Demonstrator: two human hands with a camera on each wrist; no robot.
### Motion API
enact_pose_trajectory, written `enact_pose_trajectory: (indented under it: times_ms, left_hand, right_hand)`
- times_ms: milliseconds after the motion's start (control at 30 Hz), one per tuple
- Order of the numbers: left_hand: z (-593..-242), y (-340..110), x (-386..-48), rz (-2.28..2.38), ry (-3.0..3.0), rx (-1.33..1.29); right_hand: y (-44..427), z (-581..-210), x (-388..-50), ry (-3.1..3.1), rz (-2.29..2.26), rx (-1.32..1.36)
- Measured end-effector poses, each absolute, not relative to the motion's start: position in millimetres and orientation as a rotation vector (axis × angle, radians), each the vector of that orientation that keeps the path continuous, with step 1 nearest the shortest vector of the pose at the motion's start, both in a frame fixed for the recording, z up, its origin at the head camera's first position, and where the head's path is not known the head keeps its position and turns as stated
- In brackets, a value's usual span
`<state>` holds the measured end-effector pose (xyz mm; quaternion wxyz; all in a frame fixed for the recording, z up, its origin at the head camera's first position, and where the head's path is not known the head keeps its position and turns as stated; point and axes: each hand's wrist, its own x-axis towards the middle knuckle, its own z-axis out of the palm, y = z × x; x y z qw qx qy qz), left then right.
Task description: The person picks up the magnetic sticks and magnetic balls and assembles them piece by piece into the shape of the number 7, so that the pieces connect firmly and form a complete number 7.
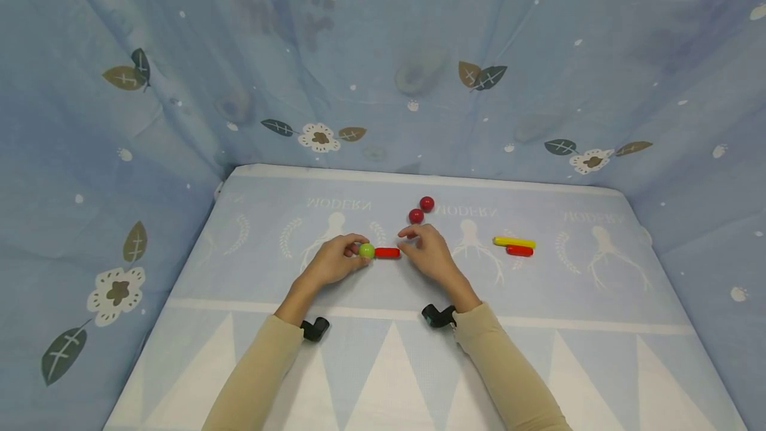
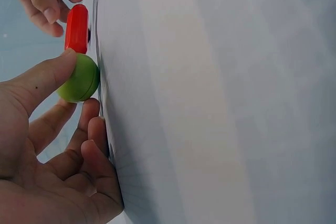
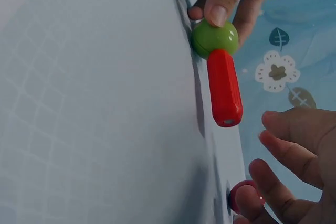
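My left hand (image 1: 336, 260) pinches a green ball (image 1: 367, 251) between thumb and fingers, low over the cloth. A short red rod (image 1: 387, 253) points from the ball toward the right, its end against the ball. In the right wrist view the free end of the red rod (image 3: 226, 93) shows a small grey tip. My right hand (image 1: 427, 251) stands just beyond that end, thumb and fingers apart, nothing between them. Past its fingertips lie two red balls, a nearer red ball (image 1: 415, 216) and a farther red ball (image 1: 427, 203).
To the right, a yellow rod (image 1: 514, 242) lies alongside another red rod (image 1: 520, 251). A patterned cloth (image 1: 383, 364) covers the table, and a blue printed curtain (image 1: 383, 52) hangs behind and at the sides. Black devices, such as the right one (image 1: 439, 316), sit at both wrists.
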<state>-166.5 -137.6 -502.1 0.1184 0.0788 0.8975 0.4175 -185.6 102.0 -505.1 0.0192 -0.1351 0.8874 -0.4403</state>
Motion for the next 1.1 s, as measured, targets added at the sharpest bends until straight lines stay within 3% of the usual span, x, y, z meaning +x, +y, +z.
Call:
enact_pose_trajectory:
  times_ms: [600, 1100]
  left_hand:
    - [-508.1, -138.1, -165.6, 1.226, 2.633, 0.259]
    - [-505.5, -137.9, -165.5, 1.230, 2.627, 0.256]
  right_hand:
    - [117.1, -517.3, -210.7, 2.757, -1.774, -0.013]
    - [118.7, -525.5, -226.9, 2.754, -1.616, -0.027]
